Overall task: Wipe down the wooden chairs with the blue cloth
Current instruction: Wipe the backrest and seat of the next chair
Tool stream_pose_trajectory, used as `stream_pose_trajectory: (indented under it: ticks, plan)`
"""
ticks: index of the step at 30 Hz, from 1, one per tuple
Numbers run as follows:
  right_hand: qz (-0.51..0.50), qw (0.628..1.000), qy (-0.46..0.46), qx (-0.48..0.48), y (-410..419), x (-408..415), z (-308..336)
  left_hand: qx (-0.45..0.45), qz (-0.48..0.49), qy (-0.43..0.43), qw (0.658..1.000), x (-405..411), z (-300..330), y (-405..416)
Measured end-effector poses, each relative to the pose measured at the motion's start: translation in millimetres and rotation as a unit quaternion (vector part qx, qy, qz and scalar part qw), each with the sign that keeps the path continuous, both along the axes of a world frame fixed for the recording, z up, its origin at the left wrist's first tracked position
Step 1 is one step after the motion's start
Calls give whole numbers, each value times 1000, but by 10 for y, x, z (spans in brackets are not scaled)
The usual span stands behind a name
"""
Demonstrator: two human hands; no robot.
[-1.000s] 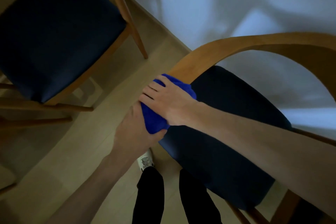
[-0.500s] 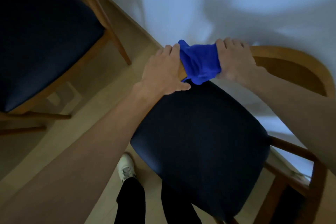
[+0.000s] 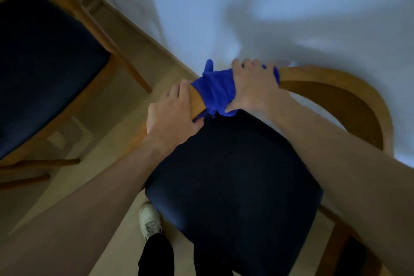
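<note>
I'm seeing the right hand [image 3: 253, 87] clamping the blue cloth [image 3: 216, 94] around the chair's curved backrest [image 3: 336, 87] at 12 o'clock. Left hand [image 3: 172, 116] is gripping the rail bare at 11 o'clock, likely steadying the chair for wiping.

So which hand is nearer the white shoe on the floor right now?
Left. The left hand grips the curved chair back almost straight above the white shoe; the right hand wraps the blue cloth further along the rail.

Both arms reach forward, left hand [image 3: 170, 116] and right hand [image 3: 253, 87] curled, gripping.
</note>
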State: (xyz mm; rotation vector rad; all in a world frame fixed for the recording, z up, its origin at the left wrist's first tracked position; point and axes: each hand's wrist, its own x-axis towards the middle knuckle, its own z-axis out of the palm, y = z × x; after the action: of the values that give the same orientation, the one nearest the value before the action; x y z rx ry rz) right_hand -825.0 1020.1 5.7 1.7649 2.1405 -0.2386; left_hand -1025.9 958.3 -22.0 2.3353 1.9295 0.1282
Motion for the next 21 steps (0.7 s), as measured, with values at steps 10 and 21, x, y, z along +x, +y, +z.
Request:
stream_pose_trajectory:
  ticks: [10,21]
  plan:
    - [-38,999,-9,25,47,294,-40,-6,6,12,1000,2,22,0]
    - [10,995,71,75,76,172,-162,10,7,13,1000,15,42,-7]
